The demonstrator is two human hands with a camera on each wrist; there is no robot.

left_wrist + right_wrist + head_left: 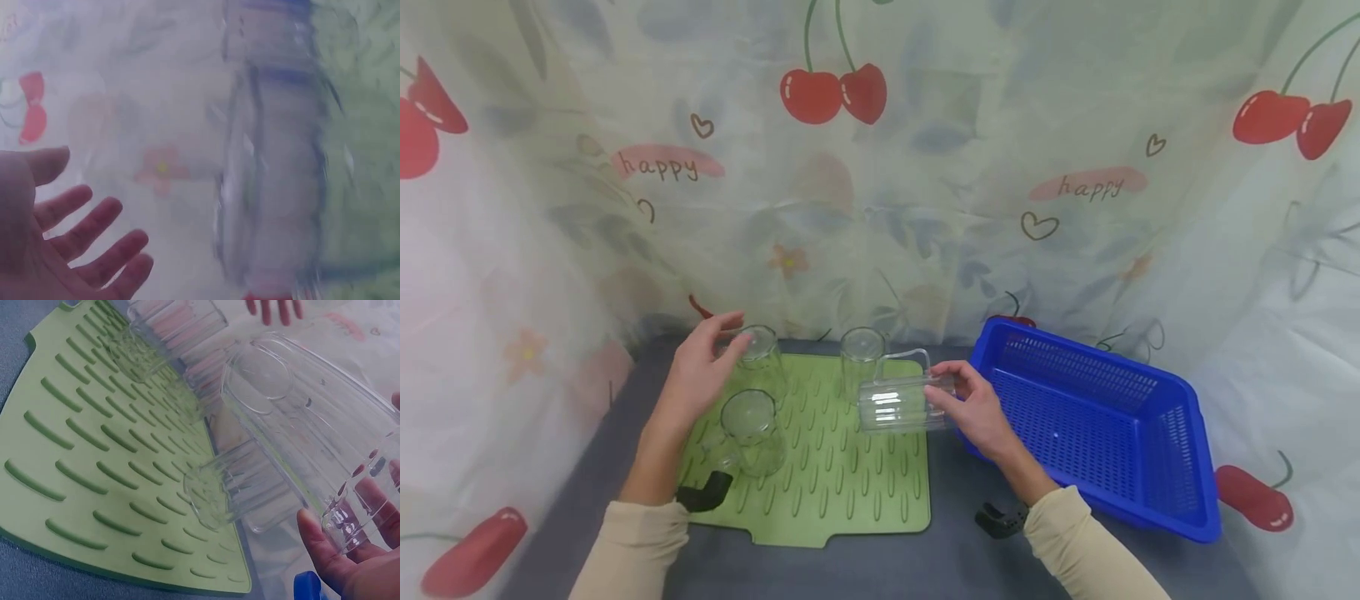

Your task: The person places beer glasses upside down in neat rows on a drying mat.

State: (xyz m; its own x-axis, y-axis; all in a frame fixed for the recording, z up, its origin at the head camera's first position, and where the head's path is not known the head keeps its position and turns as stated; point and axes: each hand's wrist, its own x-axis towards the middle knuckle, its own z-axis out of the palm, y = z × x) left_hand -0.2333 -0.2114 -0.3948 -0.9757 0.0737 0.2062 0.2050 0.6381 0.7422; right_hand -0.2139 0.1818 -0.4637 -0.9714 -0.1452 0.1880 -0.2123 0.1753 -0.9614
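My right hand (973,408) holds a clear glass mug (891,406) on its side, gripping one end between thumb and fingers. The mug's handle points up in the head view, and its body overlaps the right part of the green ridged mat (831,500). In the right wrist view the thick round end of this glass mug (256,378) faces away from my fingers. My left hand (703,362) is beside the back-left glass (763,367); its fingers (94,225) are spread and hold nothing. A mug (756,433) stands at the mat's front left, another glass (859,358) at its back right.
A blue perforated plastic basket (1165,492) sits tilted at the right of the dark table (917,571). Behind and along both sides hangs a curtain (880,208) printed with cherries. Black straps (703,493) show at both wrists.
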